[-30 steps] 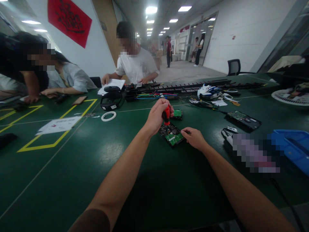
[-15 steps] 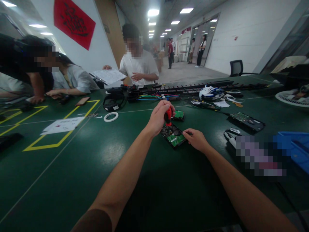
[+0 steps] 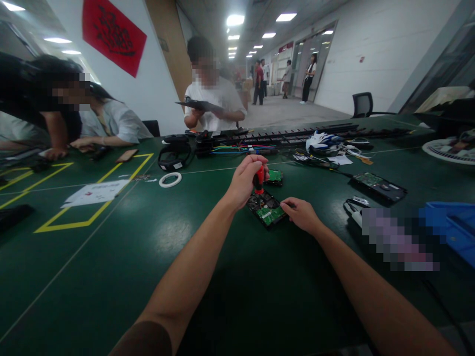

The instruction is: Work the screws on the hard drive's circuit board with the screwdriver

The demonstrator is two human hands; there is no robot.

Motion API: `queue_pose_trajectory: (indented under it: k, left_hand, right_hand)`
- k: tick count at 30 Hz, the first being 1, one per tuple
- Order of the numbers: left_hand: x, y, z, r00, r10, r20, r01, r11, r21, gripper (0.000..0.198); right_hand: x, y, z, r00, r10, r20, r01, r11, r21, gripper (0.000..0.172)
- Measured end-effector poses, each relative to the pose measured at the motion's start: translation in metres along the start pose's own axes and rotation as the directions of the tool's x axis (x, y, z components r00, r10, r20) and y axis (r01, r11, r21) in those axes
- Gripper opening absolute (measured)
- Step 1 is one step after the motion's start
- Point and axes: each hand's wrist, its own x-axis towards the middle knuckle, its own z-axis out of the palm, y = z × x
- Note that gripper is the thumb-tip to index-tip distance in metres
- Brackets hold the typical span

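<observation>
My left hand (image 3: 245,180) is closed around the red and black handle of a screwdriver (image 3: 259,181), which stands nearly upright. Its tip points down at the hard drive (image 3: 272,215) on the table; whether it sits in a screw is too small to tell. The drive lies with its green circuit board facing up. At the drive's right edge, my right hand (image 3: 300,212) pinches the rim between thumb and fingers. A second hard drive (image 3: 275,177) with a green board lies just behind, partly covered by my left hand.
Another hard drive (image 3: 378,187) lies to the right, near a blue bin (image 3: 451,222). Cables and white-blue gloves (image 3: 321,142) lie along the far side. A white ring (image 3: 170,179) and a paper sheet (image 3: 96,192) are on the left. A person in white (image 3: 215,94) stands opposite.
My hands, the screwdriver and the drive look almost unmoved. Across the table, the person in white has tilted and drawn in the clipboard, and people in the background have shifted.
</observation>
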Motion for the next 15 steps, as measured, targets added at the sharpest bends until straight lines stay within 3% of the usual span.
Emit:
queue_pose_trajectory:
  k: [15]
  left_hand:
    - [-0.0005, -0.0004, 0.0023, 0.998, 0.061, 0.014, -0.061, 0.998, -0.005, 0.005]
  right_hand:
    - [0.0, 0.0013, 0.0003, 1.0, -0.015, -0.006, 0.015, 1.0, -0.003, 0.029]
